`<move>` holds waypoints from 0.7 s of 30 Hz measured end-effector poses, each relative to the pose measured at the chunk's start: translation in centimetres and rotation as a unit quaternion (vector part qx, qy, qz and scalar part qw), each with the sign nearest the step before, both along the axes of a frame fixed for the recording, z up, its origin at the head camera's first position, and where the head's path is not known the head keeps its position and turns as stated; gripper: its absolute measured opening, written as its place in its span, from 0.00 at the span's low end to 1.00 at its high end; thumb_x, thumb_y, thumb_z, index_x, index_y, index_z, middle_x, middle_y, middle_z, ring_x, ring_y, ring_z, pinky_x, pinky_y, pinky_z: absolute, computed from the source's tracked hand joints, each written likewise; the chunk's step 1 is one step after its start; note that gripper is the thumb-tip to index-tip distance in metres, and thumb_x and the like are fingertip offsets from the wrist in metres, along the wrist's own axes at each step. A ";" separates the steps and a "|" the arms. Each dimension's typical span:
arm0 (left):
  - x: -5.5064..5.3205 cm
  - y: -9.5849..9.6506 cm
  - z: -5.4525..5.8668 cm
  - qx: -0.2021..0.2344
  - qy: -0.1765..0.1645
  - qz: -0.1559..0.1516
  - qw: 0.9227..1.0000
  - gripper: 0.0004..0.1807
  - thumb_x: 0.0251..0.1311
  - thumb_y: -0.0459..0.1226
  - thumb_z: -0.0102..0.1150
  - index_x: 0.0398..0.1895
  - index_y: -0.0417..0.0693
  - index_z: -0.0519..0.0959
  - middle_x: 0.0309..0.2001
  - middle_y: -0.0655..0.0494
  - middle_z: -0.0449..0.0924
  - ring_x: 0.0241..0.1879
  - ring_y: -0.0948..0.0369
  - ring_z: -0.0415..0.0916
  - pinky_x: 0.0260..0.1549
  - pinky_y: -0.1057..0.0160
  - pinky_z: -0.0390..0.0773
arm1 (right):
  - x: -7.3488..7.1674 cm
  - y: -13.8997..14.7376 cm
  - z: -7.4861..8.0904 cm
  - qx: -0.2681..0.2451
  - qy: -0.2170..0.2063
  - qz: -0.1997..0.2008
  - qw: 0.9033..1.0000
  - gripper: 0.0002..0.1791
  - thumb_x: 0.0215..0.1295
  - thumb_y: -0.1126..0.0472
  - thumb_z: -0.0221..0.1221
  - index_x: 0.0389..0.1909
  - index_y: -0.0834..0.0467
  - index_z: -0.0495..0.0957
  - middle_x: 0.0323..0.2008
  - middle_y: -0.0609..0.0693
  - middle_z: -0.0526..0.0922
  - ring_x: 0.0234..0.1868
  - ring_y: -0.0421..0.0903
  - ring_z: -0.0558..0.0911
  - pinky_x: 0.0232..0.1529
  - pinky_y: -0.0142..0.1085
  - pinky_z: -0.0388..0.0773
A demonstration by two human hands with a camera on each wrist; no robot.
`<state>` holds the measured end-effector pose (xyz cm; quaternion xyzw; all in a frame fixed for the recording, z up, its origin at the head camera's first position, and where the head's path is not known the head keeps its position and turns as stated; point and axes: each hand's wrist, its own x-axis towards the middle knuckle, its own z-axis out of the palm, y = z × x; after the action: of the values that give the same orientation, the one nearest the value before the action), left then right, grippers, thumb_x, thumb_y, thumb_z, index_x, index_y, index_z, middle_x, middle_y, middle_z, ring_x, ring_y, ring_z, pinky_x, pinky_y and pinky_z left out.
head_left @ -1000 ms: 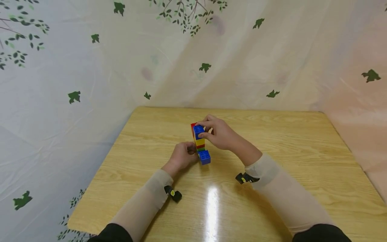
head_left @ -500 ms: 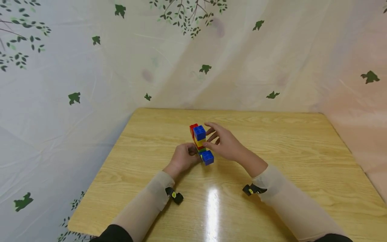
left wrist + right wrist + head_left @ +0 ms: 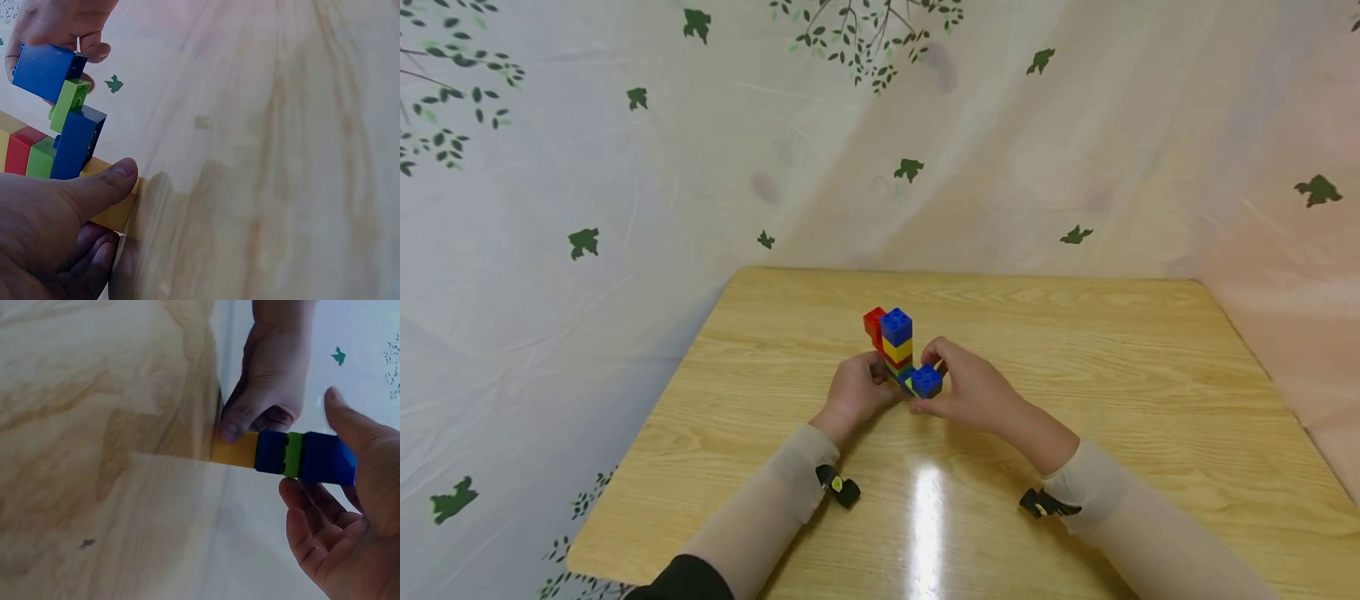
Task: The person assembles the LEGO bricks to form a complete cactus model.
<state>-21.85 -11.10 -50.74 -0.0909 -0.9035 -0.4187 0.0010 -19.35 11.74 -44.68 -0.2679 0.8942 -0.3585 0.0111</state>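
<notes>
A tower of toy building bricks stands over the table's middle in the head view, with a blue brick [image 3: 897, 325] on top, a yellow brick [image 3: 897, 350] under it and a red brick [image 3: 873, 326] at its left. My left hand [image 3: 855, 387] grips the base, its thumb on an orange-yellow brick [image 3: 119, 212] in the left wrist view. From the base, a blue brick and a light green brick [image 3: 70, 103] lead to the outer blue brick [image 3: 927, 382]. My right hand [image 3: 973, 387] surrounds that outer brick, fingers and thumb spread to either side; the thumb stands apart from it in the right wrist view.
The wooden table [image 3: 1112, 375] reaches back to a pale curtain [image 3: 835, 125] printed with leaves. A bright light reflection lies on the tabletop near the front. Each wrist carries a small black camera [image 3: 842, 490].
My right hand has left the top blue brick and come down to the outer blue brick. The tower has turned, swinging the outer brick to the right; my left hand keeps its grip.
</notes>
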 end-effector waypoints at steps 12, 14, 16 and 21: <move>-0.2 0.3 -0.2 -0.039 0.014 0.018 0.999 0.27 0.47 0.49 0.86 0.44 0.46 0.85 0.30 0.60 0.85 0.29 0.60 0.76 0.32 0.60 0.77 | -0.2 -0.5 -0.8 0.060 0.095 -0.032 0.993 0.35 0.52 0.58 0.82 0.52 0.58 0.69 0.42 0.51 0.81 0.39 0.47 0.83 0.41 0.42 0.85; -0.1 0.3 -0.1 -0.032 0.008 0.016 0.999 0.27 0.47 0.49 0.85 0.47 0.46 0.85 0.35 0.59 0.88 0.32 0.61 0.79 0.37 0.59 0.80 | -0.3 -0.5 -0.8 0.060 0.095 -0.034 0.993 0.35 0.52 0.60 0.82 0.52 0.59 0.69 0.42 0.52 0.81 0.40 0.48 0.84 0.42 0.43 0.85; 0.0 0.3 0.0 -0.026 -0.002 0.014 1.000 0.28 0.49 0.49 0.85 0.49 0.45 0.85 0.39 0.57 0.89 0.36 0.60 0.82 0.42 0.57 0.83 | -0.4 -0.3 -0.9 0.062 0.094 -0.037 0.993 0.34 0.53 0.62 0.81 0.53 0.59 0.68 0.44 0.54 0.81 0.42 0.49 0.84 0.43 0.44 0.86; 0.1 -0.1 0.0 -0.001 -0.025 -0.014 1.000 0.25 0.53 0.46 0.83 0.52 0.46 0.85 0.46 0.57 0.89 0.46 0.59 0.85 0.52 0.54 0.83 | -0.6 0.2 -1.1 0.073 0.093 -0.049 0.992 0.33 0.55 0.64 0.79 0.55 0.59 0.68 0.46 0.55 0.80 0.44 0.51 0.83 0.47 0.46 0.85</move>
<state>-21.76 -11.20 -50.79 -0.0928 -0.9024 -0.4199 -0.0271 -19.99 11.94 -45.74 -0.2549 0.9272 -0.2655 -0.0701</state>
